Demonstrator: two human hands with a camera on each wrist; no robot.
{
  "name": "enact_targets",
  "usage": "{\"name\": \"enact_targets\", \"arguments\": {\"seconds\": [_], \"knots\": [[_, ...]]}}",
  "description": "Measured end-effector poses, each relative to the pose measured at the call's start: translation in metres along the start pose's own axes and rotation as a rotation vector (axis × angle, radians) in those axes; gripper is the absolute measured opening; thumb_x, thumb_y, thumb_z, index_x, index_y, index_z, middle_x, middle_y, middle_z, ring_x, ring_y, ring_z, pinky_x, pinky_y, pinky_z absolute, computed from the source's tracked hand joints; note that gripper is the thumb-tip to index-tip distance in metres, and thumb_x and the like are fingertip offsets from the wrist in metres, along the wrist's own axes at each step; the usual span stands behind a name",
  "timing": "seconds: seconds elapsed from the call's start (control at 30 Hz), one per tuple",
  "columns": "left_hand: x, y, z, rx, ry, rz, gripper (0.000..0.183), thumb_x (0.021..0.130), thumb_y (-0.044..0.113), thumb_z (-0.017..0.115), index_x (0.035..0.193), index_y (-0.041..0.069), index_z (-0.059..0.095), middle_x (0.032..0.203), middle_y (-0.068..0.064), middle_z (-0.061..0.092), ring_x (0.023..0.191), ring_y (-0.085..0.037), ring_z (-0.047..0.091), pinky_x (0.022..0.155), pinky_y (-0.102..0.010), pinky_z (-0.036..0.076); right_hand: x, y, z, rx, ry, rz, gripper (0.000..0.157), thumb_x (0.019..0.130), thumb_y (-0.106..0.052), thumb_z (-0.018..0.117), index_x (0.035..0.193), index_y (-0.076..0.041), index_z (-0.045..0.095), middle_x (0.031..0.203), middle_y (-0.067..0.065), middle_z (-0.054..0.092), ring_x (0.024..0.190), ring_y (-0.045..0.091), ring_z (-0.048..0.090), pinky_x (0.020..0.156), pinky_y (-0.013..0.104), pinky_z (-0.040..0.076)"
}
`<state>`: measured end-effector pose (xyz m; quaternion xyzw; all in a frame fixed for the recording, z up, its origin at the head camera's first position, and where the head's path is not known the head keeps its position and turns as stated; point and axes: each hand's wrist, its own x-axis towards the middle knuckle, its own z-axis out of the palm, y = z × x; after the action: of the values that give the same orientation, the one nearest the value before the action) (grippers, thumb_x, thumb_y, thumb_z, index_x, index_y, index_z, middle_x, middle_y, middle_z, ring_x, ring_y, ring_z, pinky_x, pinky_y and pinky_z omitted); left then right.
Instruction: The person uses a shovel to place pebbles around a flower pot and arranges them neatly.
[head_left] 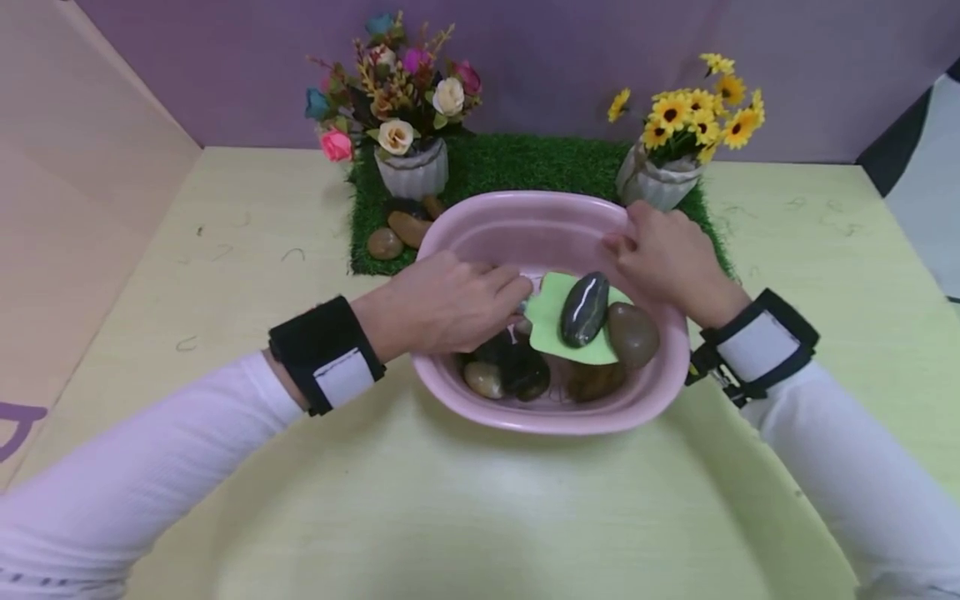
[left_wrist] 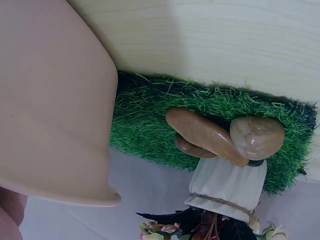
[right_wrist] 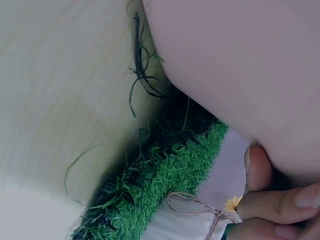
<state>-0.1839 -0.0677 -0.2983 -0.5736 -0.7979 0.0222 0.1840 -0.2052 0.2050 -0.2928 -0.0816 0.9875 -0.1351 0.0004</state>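
A pink oval basin [head_left: 551, 423] stands in the middle of the head view, several smooth stones in it. A green square of paper or cloth [head_left: 551, 321] lies over some of them, with a glossy dark stone [head_left: 585, 310] on top. A brown-grey stone [head_left: 633, 335] sits beside it. My right hand [head_left: 671, 254] grips the basin's far right rim, fingers curled over it. Over the left rim, my left hand [head_left: 457, 302] reaches inside with bent fingers near the green piece's left edge. Its fingertips are largely hidden, so what they hold is unclear.
Behind the basin lies a green turf mat [head_left: 525, 162]. On it stand a pot of mixed flowers [head_left: 414, 171] and a pot of yellow flowers [head_left: 660, 179]. Several brown stones [left_wrist: 257, 137] rest near the left pot. Loose turf strands [right_wrist: 142, 75] lie on the table.
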Motion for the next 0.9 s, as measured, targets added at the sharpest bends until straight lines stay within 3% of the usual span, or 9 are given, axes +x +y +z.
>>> {"name": "enact_targets", "arguments": {"seconds": [0.43, 0.63, 0.9], "knots": [[0.0, -0.007, -0.001, -0.294, -0.149, -0.125, 0.022, 0.102, 0.031, 0.052, 0.103, 0.009, 0.057, 0.082, -0.001, 0.062, 0.061, -0.015, 0.059, 0.058, -0.03, 0.047, 0.002, 0.001, 0.003, 0.0, 0.011, -0.012, 0.031, 0.098, -0.029, 0.053, 0.095, 0.002, 0.052, 0.072, 0.018, 0.053, 0.061, 0.033, 0.056, 0.049, 0.041, 0.043], [-0.003, -0.012, -0.006, -0.27, -0.137, -0.142, 0.023, 0.101, 0.029, 0.05, 0.106, 0.008, 0.056, 0.078, 0.0, 0.061, 0.061, -0.015, 0.06, 0.057, -0.03, 0.047, 0.002, -0.001, 0.001, -0.015, 0.017, -0.017, 0.032, 0.098, -0.029, 0.054, 0.094, 0.002, 0.052, 0.073, 0.019, 0.055, 0.061, 0.034, 0.056, 0.048, 0.042, 0.044], [-0.006, -0.015, -0.016, -0.203, -0.122, -0.169, 0.025, 0.099, 0.031, 0.051, 0.103, 0.007, 0.057, 0.064, 0.002, 0.055, 0.048, -0.014, 0.052, 0.045, -0.03, 0.041, 0.001, 0.0, 0.0, -0.004, 0.008, -0.013, 0.03, 0.098, -0.028, 0.053, 0.095, 0.002, 0.052, 0.074, 0.019, 0.055, 0.061, 0.032, 0.057, 0.048, 0.04, 0.044]]}}
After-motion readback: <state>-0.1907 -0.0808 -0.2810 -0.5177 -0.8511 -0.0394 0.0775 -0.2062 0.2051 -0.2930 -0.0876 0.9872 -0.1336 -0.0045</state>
